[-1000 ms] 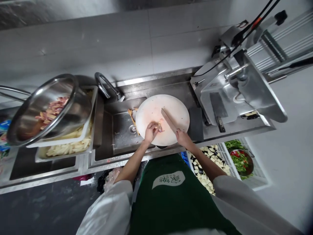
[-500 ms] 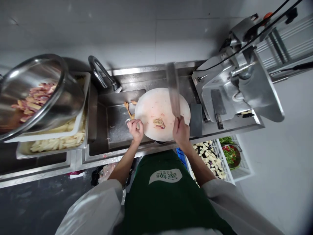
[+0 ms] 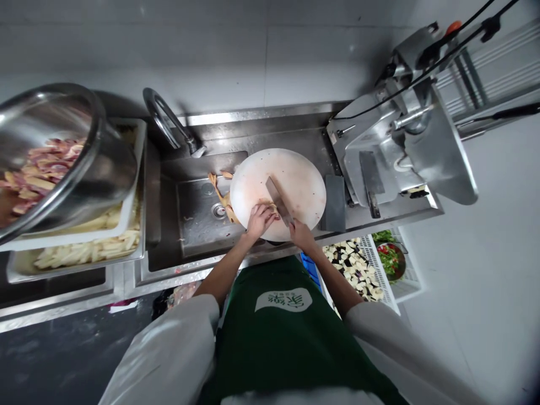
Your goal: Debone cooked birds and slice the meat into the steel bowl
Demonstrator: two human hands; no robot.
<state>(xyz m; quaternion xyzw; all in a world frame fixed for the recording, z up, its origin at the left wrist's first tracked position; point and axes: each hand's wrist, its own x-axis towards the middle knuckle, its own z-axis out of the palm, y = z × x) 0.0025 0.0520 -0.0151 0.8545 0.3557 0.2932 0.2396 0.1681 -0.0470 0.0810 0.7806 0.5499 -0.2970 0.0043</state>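
My right hand [image 3: 301, 233] grips the handle of a cleaver [image 3: 278, 199], its blade angled across a round white cutting board [image 3: 297, 174]. Close to the blade's left side, my left hand [image 3: 260, 220] has its fingers curled over a small piece of poultry [image 3: 277, 216], holding it against the board. Most of that piece is covered by the fingers. Left of the board, a yellowish poultry carcass with feet [image 3: 225, 198] lies in the sink, partly hidden under the board's edge.
At left, a steel bowl [image 3: 113, 169] of chopped meat stands over trays of pale cut strips [image 3: 90, 247]. A faucet [image 3: 169, 118] arches over the sink [image 3: 196, 225]. To the right are a slicer [image 3: 439, 146] and a second cleaver [image 3: 370, 174]. Cut eggplant [image 3: 352, 267] sits below.
The cleaver has come down from upright, blurred motion to the board. My left hand has moved right from the board's edge onto the poultry piece. The view has shifted slightly.
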